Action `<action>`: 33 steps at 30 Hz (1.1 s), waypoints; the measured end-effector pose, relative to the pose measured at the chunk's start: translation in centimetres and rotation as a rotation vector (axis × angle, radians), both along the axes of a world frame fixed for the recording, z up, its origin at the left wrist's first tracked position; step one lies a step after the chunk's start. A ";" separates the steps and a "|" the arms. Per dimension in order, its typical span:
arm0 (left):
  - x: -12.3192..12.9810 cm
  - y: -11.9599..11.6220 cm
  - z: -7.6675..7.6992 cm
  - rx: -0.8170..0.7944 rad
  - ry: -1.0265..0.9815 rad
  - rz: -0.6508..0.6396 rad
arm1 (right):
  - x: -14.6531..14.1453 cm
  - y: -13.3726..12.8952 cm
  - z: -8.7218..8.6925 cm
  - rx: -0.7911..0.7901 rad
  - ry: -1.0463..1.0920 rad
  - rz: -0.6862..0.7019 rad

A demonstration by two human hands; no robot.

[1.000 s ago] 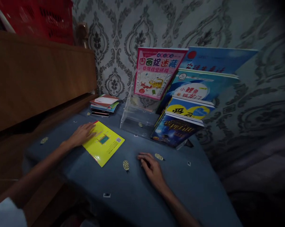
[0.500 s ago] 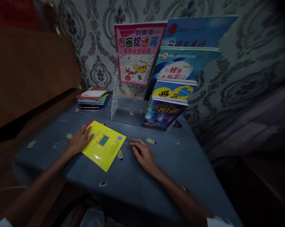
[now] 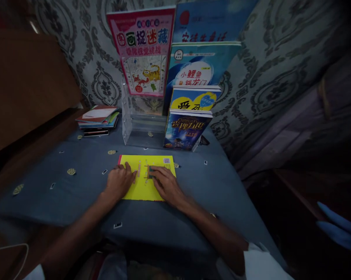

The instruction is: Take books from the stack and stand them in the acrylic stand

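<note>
Both hands are now on the yellow book (image 3: pixel 143 191), and it has turned square to the near edge of the blue cloth (image 3: pixel 204 186) — seemingly steadier under two hands than one. The left hand (image 3: pixel 119 182) presses with half-curled fingers; the right hand (image 3: pixel 168 186), newly arrived, rests loosely open, gripping nothing. The book lies flat and shut, a small teal picture partly covered, a square code at its far right corner. Beyond it stands the clear rack (image 3: pixel 125 126) — upright books on its right side.
</note>
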State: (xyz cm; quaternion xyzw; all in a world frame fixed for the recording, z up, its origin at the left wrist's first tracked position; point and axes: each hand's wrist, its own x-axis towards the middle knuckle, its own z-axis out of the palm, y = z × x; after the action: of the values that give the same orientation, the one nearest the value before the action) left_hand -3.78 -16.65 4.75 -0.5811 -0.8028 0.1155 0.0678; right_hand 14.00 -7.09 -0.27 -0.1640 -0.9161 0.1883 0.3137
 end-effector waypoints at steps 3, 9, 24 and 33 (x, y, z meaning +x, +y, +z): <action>0.8 -0.1 0.6 0.007 -0.005 -0.006 | 0.3 0.0 -0.1 0.013 -0.089 -0.025; -0.8 -0.3 -1.3 0.133 -0.030 -0.088 | 0.1 -0.9 -0.1 -0.004 -0.229 -0.058; -3.7 1.8 -4.0 0.211 -0.116 -0.171 | -0.3 -1.2 -0.4 0.011 -0.270 -0.085; -4.4 2.1 -5.2 0.294 -0.217 -0.251 | -0.2 -1.3 -0.2 -0.004 -0.262 -0.079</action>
State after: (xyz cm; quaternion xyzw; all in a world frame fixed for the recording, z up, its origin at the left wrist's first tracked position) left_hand -8.22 -14.58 -0.44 -0.6692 -0.7350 -0.0753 0.0790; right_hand 13.81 -8.44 -0.47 -0.2239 -0.9416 0.1545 0.1984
